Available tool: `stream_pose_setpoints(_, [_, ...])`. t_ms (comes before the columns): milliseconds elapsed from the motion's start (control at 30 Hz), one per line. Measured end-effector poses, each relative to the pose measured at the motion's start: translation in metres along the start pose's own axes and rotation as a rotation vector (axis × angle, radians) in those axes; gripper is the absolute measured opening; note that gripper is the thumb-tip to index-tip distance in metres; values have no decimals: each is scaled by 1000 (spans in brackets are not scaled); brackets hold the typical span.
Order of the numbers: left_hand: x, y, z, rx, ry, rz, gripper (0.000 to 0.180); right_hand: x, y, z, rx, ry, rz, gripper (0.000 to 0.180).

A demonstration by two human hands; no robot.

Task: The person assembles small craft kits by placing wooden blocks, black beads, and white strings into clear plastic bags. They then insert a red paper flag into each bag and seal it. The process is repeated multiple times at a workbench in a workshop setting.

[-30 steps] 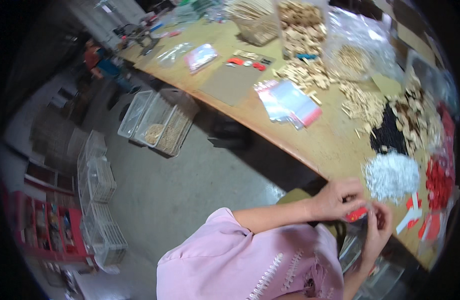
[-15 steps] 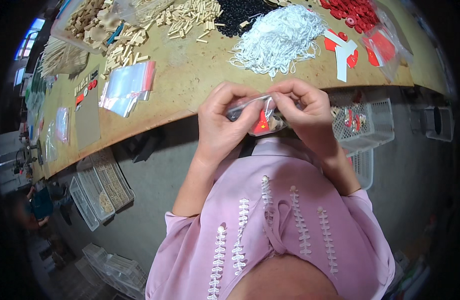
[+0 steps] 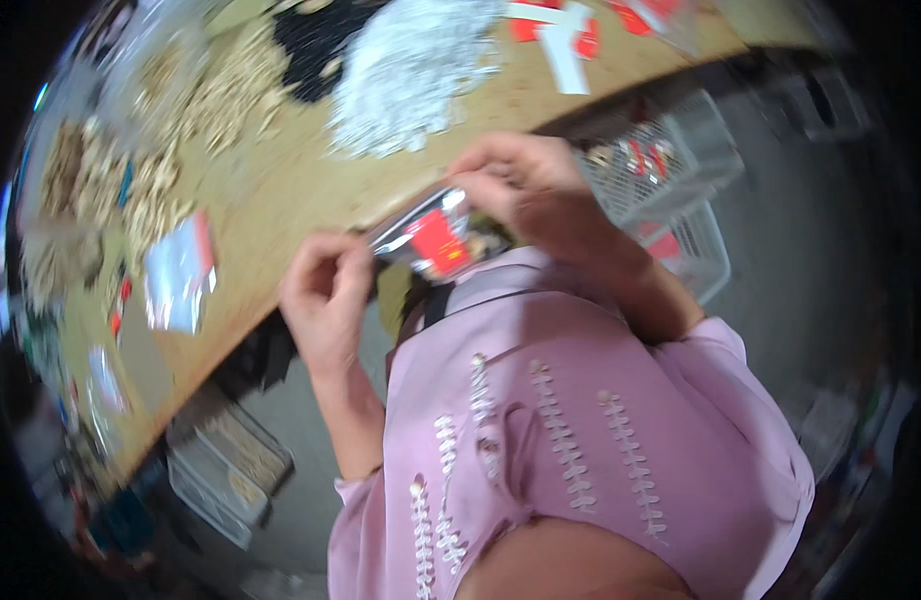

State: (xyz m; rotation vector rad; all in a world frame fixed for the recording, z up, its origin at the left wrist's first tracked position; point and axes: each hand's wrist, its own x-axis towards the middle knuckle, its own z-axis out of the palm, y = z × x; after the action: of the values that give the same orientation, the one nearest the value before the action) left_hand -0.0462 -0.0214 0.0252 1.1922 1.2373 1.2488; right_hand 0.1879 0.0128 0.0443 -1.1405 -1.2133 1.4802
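Pinching a small clear bag [image 3: 427,237] holding a red piece between left hand [image 3: 325,290] and right hand [image 3: 525,185] off the desk's [image 3: 280,190] near edge, apparently sealing; next needs firm pressure along its mouth.

Bare tabletop [image 3: 280,190] lies open ahead, hemmed by the white pile [image 3: 410,70] and wooden pieces [image 3: 155,180].

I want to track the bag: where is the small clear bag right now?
Head view, centre: the bag is held between left hand and right hand, at the table edge.
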Motion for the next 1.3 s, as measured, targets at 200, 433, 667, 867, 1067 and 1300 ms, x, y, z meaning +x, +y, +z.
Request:
stream_pose_setpoints(200, [-2,-14,8,-179,-107,49,20,-18,16,-52,-291,-19,-187,11])
stream_pose_setpoints(433, [8,-11,14,-18,-151,-37,8,-68,6,-183,-1033,766,-148,21])
stream_pose_setpoints(667, [11,-14,-33,266,103,236,9,-40,12,-161,-935,563,-394,17])
stream_pose_setpoints(867, [62,-17,-157,828,665,325,23,-9,20,-48,-860,101,-425,12])
stream_pose_setpoints(1067, [78,-46,-233,838,669,-24,25,3,15,-6,-882,-226,-565,13])
stream_pose_setpoints(1300, [51,-52,-237,723,742,120,23,9,19,5,-809,-334,-485,16])
